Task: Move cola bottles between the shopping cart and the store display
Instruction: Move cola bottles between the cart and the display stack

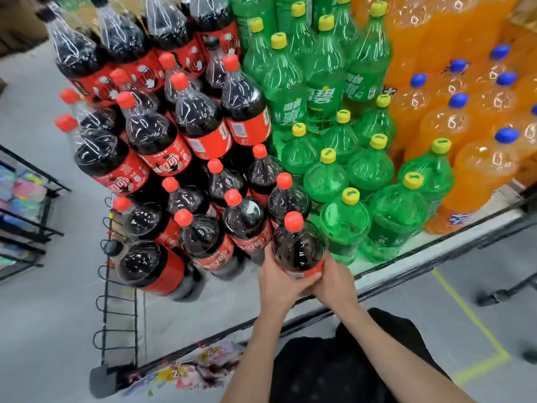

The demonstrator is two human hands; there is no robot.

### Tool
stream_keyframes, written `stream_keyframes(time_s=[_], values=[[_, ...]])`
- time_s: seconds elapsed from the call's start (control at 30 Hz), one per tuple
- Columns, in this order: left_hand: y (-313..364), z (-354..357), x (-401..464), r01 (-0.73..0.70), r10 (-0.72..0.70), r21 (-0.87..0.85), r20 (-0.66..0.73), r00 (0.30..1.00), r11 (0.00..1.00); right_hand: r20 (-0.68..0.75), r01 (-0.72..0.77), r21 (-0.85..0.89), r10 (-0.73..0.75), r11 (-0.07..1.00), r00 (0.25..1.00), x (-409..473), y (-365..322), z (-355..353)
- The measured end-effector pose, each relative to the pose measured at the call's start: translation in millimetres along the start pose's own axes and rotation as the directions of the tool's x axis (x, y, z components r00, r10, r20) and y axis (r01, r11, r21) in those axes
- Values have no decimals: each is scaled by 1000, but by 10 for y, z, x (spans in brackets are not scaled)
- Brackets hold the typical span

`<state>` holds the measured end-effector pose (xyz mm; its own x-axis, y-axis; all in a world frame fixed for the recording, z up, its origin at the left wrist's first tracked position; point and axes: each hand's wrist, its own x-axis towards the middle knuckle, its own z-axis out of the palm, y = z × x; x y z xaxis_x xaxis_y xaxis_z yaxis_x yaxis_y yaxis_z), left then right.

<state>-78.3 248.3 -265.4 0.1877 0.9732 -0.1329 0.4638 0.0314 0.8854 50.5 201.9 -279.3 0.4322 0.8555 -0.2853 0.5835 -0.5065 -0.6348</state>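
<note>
Head view: cola bottle [297, 245] between both hands, upright on display platform [386, 269]

both arms reach forward; left grip [280, 282] and right grip [334, 282] curl inward, fingers overlapping.

cola bottles [180, 158] left of lemon-lime bottles [334, 135]

Green bottles [322, 82] labelled 雪碧 and 爽; cola bottle [151, 135] label shows 可; floor poster [180, 370] digit 2.
</note>
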Motion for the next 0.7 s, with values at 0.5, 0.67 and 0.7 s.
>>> stream_keyframes(time_s=[0.5,0.67,0.7], values=[[18,177,-25,87,-87,-44,5,996,995,3,-8,-380,10,925,1000,47,30,-130],[48,179,-22,113,-110,-28,87,990,993,-18,-58,-342,56,938,998,-45,65,-162],[44,168,-31,122,-118,-35,101,988,992,-36,-59,-319,50,946,998,-74,69,-171]])
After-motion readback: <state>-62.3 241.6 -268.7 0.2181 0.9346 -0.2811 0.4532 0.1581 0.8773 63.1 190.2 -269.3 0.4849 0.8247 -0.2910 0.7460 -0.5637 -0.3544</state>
